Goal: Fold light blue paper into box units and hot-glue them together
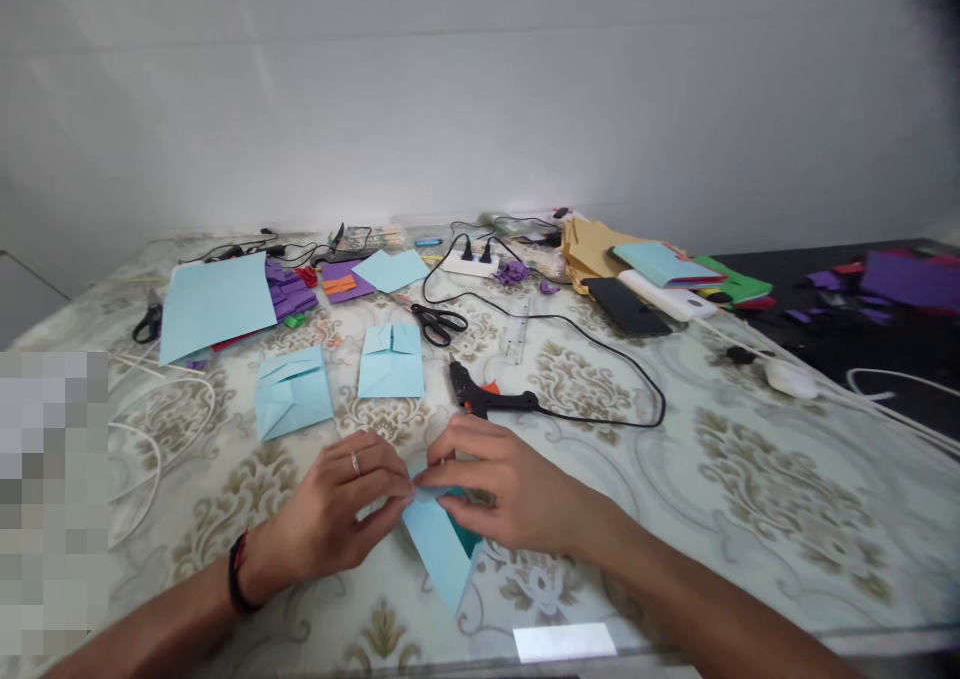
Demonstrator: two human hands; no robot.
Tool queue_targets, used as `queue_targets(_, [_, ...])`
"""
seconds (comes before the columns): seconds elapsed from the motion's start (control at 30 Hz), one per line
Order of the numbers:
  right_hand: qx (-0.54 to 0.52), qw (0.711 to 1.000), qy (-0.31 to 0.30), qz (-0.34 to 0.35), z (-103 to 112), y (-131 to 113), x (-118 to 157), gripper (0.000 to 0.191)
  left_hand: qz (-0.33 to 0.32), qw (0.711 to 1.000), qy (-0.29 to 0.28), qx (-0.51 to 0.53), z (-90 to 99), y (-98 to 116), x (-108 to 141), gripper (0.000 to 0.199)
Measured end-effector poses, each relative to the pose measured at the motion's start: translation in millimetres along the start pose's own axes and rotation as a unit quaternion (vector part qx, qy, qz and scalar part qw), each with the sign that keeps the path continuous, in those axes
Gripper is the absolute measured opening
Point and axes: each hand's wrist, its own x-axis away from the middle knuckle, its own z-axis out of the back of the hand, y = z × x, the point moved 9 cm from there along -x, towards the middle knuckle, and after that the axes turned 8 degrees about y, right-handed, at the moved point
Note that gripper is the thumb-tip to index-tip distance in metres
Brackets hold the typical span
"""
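A folded piece of light blue paper (442,549) is between my two hands near the front of the table. My left hand (341,504), with a ring on one finger, pinches its upper left corner. From the other side, my right hand (502,479) grips the upper edge with bent fingers, which hide part of the fold. Two more folded light blue papers lie beyond: a left one (294,394) and a right one (391,361). Just past my right hand, a black hot glue gun (487,394) rests on its side.
Black-handled scissors (441,323) and a clear ruler (517,331) lie mid-table. A black cord loops right of the glue gun. At the back stand a white power strip (471,262) and a large blue sheet (217,309). A phone (626,306) and coloured paper (667,264) are at right.
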Motion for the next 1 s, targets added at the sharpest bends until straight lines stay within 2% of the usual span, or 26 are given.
queue_targets(0.13, [-0.002,0.999,0.044,0.023,2.0,-4.0,-0.7,0.014,0.001,1.0,-0.01,0.007,-2.7,-0.5,2.1,0.014])
queue_targets(0.27, [-0.028,0.997,0.065,0.01,4.3,-3.1,-0.9,0.01,0.002,1.0,-0.012,0.008,-3.6,-2.0,3.1,0.014])
queue_targets(0.5, [-0.072,0.996,0.055,-0.024,4.1,2.7,-0.9,0.009,-0.012,1.0,-0.015,0.002,-3.8,-0.3,2.2,0.011])
queue_targets(0.83, [-0.133,0.987,0.077,-0.05,8.5,5.1,0.2,0.007,-0.022,1.0,-0.02,0.006,-0.4,2.5,-0.6,0.014])
queue_targets(0.93, [-0.117,0.99,0.07,-0.041,8.6,4.8,-0.6,0.004,-0.035,0.999,-0.019,-0.008,-0.3,4.9,-0.9,0.013])
queue_targets(1.0, [-0.101,0.993,0.053,-0.024,5.5,3.1,-1.0,0.01,-0.043,0.999,-0.021,-0.018,-1.4,6.2,-0.7,0.012])
